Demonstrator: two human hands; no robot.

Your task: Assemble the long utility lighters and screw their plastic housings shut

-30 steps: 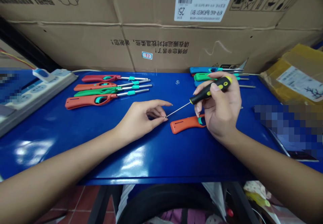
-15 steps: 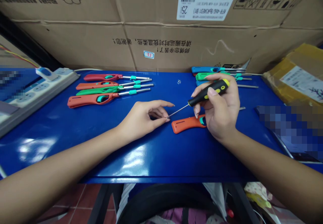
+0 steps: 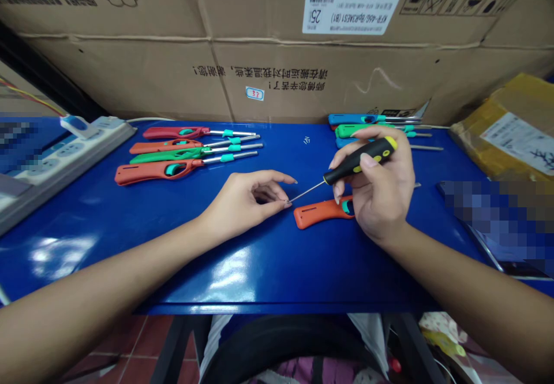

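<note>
In my right hand (image 3: 381, 190) is a screwdriver (image 3: 361, 160) with a black and yellow handle, its thin shaft slanting down to the left. My left hand (image 3: 255, 196) pinches a tiny metal screw (image 3: 286, 201) between thumb and fingers, right at the screwdriver's tip. Whether tip and screw touch is too small to tell. Below the shaft lies an orange gas lighter (image 3: 318, 214) on the blue table (image 3: 277, 274); my right hand hides its middle. A few small screws (image 3: 306, 140) rest farther back.
Several long lighters (image 3: 158, 171) lie in a row at the left, and several more (image 3: 352, 119) at the back right. A power strip (image 3: 69, 150) runs along the left side. Cardboard (image 3: 268, 55) stands behind; a taped parcel (image 3: 506, 135) and a phone (image 3: 493, 248) are at the right.
My right hand and the screwdriver have shifted slightly to the right. The left hand stays nearly still, with its pinch unchanged.
</note>
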